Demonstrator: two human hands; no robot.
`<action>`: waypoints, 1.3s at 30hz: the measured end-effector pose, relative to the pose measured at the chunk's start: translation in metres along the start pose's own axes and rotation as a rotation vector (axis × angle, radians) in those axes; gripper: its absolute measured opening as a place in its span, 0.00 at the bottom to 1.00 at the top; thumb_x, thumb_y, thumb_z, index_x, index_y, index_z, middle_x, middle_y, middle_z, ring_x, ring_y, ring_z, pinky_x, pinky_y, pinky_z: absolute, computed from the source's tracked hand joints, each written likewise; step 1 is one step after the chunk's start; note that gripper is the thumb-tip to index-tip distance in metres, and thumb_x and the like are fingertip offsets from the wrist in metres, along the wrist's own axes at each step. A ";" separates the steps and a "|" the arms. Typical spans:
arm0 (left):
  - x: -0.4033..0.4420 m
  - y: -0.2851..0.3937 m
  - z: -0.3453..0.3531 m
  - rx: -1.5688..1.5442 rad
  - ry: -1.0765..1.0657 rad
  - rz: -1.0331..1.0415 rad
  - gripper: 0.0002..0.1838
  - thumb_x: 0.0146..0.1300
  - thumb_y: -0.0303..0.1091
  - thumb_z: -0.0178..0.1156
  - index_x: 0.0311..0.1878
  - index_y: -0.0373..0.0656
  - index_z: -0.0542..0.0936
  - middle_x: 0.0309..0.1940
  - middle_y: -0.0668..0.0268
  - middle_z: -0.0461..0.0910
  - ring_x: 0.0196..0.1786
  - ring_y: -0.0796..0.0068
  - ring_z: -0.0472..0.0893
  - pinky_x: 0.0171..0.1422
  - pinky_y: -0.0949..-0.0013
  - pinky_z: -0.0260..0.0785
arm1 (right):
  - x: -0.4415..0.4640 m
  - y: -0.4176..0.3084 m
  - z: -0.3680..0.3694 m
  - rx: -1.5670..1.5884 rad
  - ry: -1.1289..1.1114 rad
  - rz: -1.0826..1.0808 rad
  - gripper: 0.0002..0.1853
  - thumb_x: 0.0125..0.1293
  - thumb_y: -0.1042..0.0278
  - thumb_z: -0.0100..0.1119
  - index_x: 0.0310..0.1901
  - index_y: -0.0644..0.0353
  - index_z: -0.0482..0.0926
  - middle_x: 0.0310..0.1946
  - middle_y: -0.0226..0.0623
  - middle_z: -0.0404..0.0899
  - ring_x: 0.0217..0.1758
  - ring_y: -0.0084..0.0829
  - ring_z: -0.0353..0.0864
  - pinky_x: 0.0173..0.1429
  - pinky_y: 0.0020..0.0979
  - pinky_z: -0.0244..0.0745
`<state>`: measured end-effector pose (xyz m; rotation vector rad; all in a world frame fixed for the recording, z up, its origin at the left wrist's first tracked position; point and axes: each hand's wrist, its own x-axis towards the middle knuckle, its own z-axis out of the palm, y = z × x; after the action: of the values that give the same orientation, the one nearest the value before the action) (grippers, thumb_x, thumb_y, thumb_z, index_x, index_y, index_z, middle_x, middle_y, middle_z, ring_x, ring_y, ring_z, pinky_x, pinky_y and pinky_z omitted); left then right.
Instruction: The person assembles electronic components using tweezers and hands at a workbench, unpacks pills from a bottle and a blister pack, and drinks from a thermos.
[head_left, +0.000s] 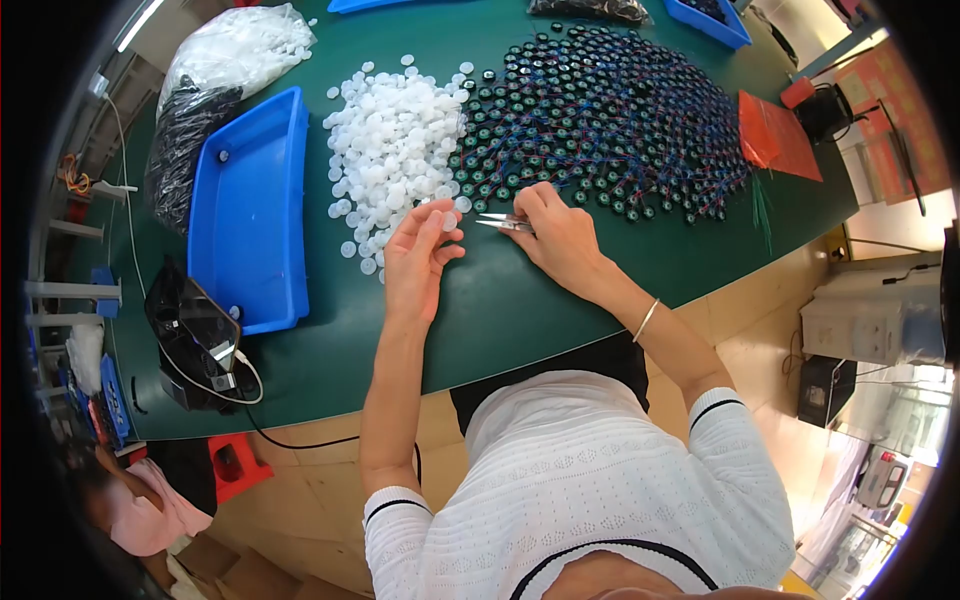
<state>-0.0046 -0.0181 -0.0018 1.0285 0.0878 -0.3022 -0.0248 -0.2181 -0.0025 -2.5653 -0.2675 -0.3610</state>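
A person in a white shirt [610,470] is at the near edge of a green table [520,325], over a tan floor [440,420]. On the floor to the left is a red stool [238,465], with another person in pink [155,510] beside it. A black device [195,345] with a cable sits on the table's left part, close to a long blue tray [248,200].

Over the table, the left hand [418,250] pinches a clear disc [449,221] in its fingertips. The right hand [560,235] is clamped on a small metal tool [508,224], whose long axis runs side to side; its two tips, slightly apart, point left toward the disc.

Just beyond the left hand begins a heap of white discs [390,140], strays lying close to the fingers. Past the right hand spreads a crowded heap of round black parts [600,110] tangled with wires, an orange-red bag [780,140] at its right. Farther back are a plastic bag [235,50] and another blue tray [710,24].
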 end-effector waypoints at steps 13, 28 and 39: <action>-0.004 0.004 0.006 0.077 -0.043 -0.038 0.13 0.68 0.30 0.57 0.53 0.37 0.80 0.44 0.61 0.82 0.39 0.80 0.81 0.39 0.79 0.77 | -0.008 -0.011 -0.029 0.481 -0.096 0.015 0.20 0.55 0.79 0.68 0.46 0.57 0.69 0.41 0.32 0.82 0.29 0.22 0.80 0.30 0.26 0.74; -0.007 -0.008 0.011 0.331 -0.076 0.247 0.04 0.60 0.15 0.59 0.36 0.33 0.81 0.40 0.62 0.78 0.35 0.77 0.78 0.34 0.78 0.72 | 0.021 -0.024 -0.022 0.909 -0.342 0.093 0.20 0.57 0.69 0.69 0.49 0.60 0.72 0.41 0.28 0.76 0.37 0.17 0.70 0.36 0.21 0.67; -0.003 0.010 -0.002 0.029 0.186 0.199 0.07 0.67 0.28 0.58 0.42 0.34 0.81 0.40 0.62 0.80 0.34 0.78 0.78 0.34 0.77 0.73 | 0.028 0.000 -0.020 0.825 -0.225 0.062 0.04 0.61 0.72 0.62 0.35 0.62 0.79 0.28 0.27 0.76 0.31 0.15 0.71 0.32 0.23 0.67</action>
<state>-0.0043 -0.0111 0.0067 1.0839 0.1480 -0.0267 -0.0023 -0.2248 0.0223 -1.7867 -0.3313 0.0686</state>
